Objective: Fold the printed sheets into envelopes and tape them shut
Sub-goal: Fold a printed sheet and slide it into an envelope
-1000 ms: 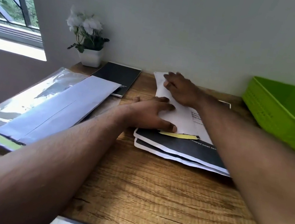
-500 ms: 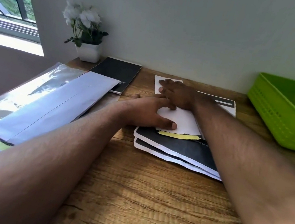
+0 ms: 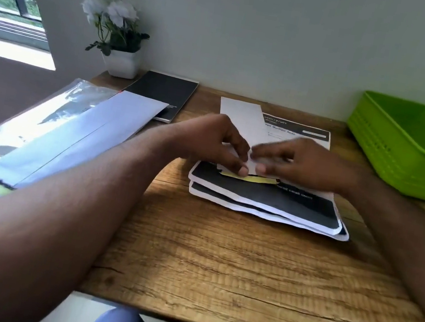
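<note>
Both hands meet over the near end of a folded white sheet (image 3: pixel 241 122) that lies on top of a stack of printed sheets (image 3: pixel 270 199) in the middle of the wooden surface (image 3: pixel 216 261). The left hand (image 3: pixel 209 140) pinches the paper's near edge between thumb and fingers, narrow and closed on it; the right hand (image 3: pixel 299 162) mirrors it from the other side, fingertips on the same edge, though motion blur makes its exact grip hard to read. Just below the fingers a yellow strip (image 3: pixel 248 178) peeks out, probably the adhesive band.

The step in hand looks like setting or tightening a fold near that strip. To do it well, the edges should be squared first, then one hand should hold the paper flat while the other runs along the crease from the middle outward. The sheets underneath could slide, so pressure should go straight down. A green basket (image 3: pixel 412 150) waits at the right.
</note>
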`<state>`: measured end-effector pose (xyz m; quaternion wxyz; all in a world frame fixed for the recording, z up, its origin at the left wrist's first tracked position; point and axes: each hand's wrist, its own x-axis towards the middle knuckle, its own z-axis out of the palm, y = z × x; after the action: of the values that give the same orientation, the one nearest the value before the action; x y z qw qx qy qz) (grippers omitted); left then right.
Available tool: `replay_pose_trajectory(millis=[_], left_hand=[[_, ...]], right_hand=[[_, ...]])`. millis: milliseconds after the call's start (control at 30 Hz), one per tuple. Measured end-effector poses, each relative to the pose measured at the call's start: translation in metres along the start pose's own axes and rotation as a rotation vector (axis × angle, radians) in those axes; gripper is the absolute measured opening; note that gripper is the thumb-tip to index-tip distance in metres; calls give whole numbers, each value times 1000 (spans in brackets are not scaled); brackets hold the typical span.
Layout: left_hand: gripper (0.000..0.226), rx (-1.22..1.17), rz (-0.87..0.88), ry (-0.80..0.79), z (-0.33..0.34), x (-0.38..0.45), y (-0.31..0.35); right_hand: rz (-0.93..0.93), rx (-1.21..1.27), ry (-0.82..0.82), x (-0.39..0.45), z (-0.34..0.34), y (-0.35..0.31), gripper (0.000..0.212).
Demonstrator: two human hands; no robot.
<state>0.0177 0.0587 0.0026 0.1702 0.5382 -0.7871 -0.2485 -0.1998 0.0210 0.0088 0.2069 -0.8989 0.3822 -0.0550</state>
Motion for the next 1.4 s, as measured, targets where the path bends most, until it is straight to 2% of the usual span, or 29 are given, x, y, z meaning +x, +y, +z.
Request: replay_pose_trajectory(millis=[67, 100, 233, 300, 400, 467, 567, 667, 833, 1133, 1267, 1400], left_hand=[[45, 5, -41, -67, 0, -2, 3], [47, 6, -51, -80, 0, -3, 4], [30, -53, -34, -28, 0, -3, 4], [24, -66, -24, -1, 1, -4, 3], [28, -28, -4, 19, 2, -3, 3], [27, -23, 18, 12, 2, -2, 4], [17, 6, 86, 19, 4, -2, 6], [15, 10, 78, 26, 5, -4, 12], [16, 29, 31, -30, 0, -6, 16], [12, 222, -31, -30, -13, -18, 11], [21, 321, 82, 58, 0, -10, 22], [9, 386, 148, 58, 11, 2, 32]], right_hand=[[-13, 23, 16, -18, 7, 3, 57], [-13, 62, 66, -19, 7, 4, 54], [-60, 142, 174, -15, 7, 9, 19], [-90, 128, 209, -13, 10, 11, 16], [-103, 127, 258, -11, 12, 11, 13], [-191, 113, 281, -11, 14, 9, 11], [-342, 59, 244, -6, 21, 0, 7], [-313, 114, 178, -1, 23, -7, 7], [-273, 150, 164, -4, 19, 4, 7], [-211, 206, 168, -19, 8, 23, 11], [-202, 172, 159, -17, 6, 20, 8], [-226, 97, 155, -14, 7, 18, 15]])
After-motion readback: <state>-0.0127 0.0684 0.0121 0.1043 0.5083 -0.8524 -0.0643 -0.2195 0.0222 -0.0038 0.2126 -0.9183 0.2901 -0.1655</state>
